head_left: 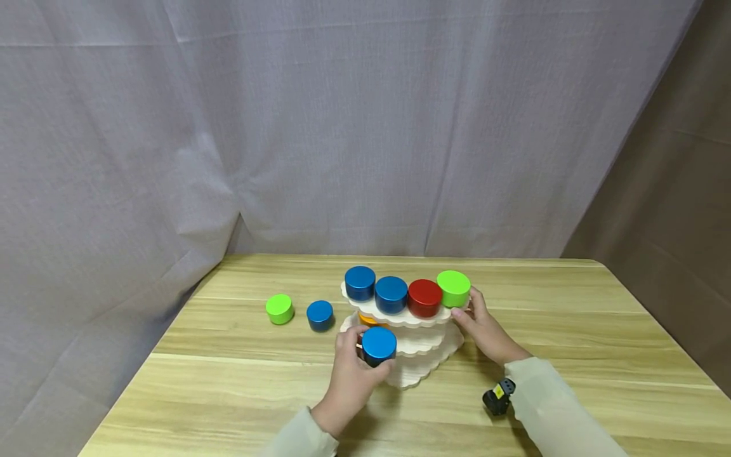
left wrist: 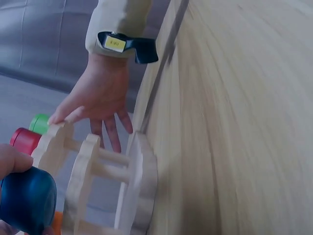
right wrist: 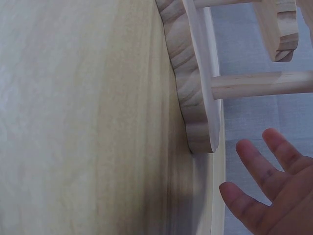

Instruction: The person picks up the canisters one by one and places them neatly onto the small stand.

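My left hand (head_left: 351, 374) grips a blue round tin (head_left: 379, 343), thumb and fingers around its side, in front of a pale wooden tiered stand (head_left: 421, 343). In the left wrist view, the same tin fills the lower left corner. At the stand's right end, my right hand (head_left: 488, 330) touches the top tier beside a green tin (head_left: 454, 289), its other fingers spread and straight. Along the top tier stand two blue tins (head_left: 391, 295) and a red tin (head_left: 425, 298). An orange thing (head_left: 371, 319) on the tier below is mostly hidden.
Left of the stand, a small green tin (head_left: 280, 309) and a small blue tin (head_left: 320, 315) rest on the wooden table (head_left: 217, 381). A black device (head_left: 499, 397) with a yellow label is at the right wrist. A grey curtain (head_left: 342, 127) hangs behind.
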Demonstrator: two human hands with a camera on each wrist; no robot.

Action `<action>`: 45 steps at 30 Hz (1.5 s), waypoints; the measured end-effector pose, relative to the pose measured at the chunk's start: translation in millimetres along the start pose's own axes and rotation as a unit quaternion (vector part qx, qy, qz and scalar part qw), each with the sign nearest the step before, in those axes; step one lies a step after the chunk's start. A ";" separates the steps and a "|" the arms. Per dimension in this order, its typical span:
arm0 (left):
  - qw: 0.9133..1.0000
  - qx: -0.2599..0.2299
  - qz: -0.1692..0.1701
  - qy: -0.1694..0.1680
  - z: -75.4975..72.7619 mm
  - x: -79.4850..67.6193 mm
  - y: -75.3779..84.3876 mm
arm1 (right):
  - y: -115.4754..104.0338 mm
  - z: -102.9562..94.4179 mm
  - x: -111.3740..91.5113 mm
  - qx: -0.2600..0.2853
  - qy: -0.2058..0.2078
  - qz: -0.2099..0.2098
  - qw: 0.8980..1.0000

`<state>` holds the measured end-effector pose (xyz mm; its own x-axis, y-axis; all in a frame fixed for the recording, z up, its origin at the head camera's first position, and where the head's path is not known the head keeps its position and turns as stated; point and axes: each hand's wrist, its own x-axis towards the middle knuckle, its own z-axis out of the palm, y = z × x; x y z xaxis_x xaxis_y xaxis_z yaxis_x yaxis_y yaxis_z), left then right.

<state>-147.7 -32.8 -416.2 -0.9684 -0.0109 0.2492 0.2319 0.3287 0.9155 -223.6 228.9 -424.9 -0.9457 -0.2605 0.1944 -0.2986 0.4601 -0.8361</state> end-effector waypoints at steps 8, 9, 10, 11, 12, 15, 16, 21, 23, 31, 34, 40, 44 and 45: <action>0.999 -0.007 -0.033 -0.006 14.3 -0.9 6.8 | 0.7 0.2 0.6 0.005 -0.001 -0.002 1.000; 0.999 -0.008 -0.036 -0.003 15.9 -1.2 7.3 | 0.8 0.3 0.7 0.006 -0.001 -0.003 1.000; 0.999 -0.008 -0.040 0.000 17.5 -1.4 7.3 | 0.9 0.3 0.7 0.007 0.000 -0.004 1.000; 0.999 -0.008 -0.045 0.004 19.4 -1.5 7.1 | 0.9 0.3 0.8 0.008 0.000 -0.005 1.000; 0.999 -0.010 -0.046 0.008 21.0 -1.8 7.2 | 1.0 0.3 0.9 0.006 0.000 -0.006 1.000; 0.998 -0.017 -0.054 0.016 26.6 -2.4 7.1 | 0.7 0.0 0.8 0.005 0.002 -0.008 1.000; 0.998 -0.020 -0.056 0.018 28.6 -2.6 7.2 | 0.4 -0.1 0.6 0.005 0.002 -0.008 1.000; 0.998 -0.028 -0.052 0.033 36.7 -4.6 10.3 | -0.9 -0.2 -0.2 0.011 -0.002 -0.004 1.000; 0.998 -0.028 -0.050 0.039 39.2 -5.0 11.8 | -1.3 0.0 -0.7 0.012 -0.004 0.000 1.000; 0.998 -0.004 -0.045 0.053 46.9 -2.9 15.4 | -2.7 0.6 -0.8 0.010 -0.005 0.004 1.000; 0.997 0.001 -0.046 0.058 49.1 -1.9 16.8 | -2.8 0.5 -0.5 0.004 -0.003 0.004 1.000; 0.997 -0.007 -0.043 0.068 53.0 -1.6 17.7 | -2.7 0.1 -0.4 0.004 -0.005 0.005 1.000; 0.997 -0.016 -0.048 0.063 54.6 -1.6 18.1 | -2.8 -0.5 -0.9 0.003 -0.005 0.005 1.000; 0.997 -0.018 -0.051 0.062 54.8 -1.4 18.3 | -2.7 -0.6 -1.0 0.003 -0.004 0.006 1.000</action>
<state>-147.1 25.0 -417.1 -0.9690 -0.1589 0.1893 0.1385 0.2856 0.9483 -221.9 228.4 -422.5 -0.9479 -0.2627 0.1800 -0.2868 0.4585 -0.8412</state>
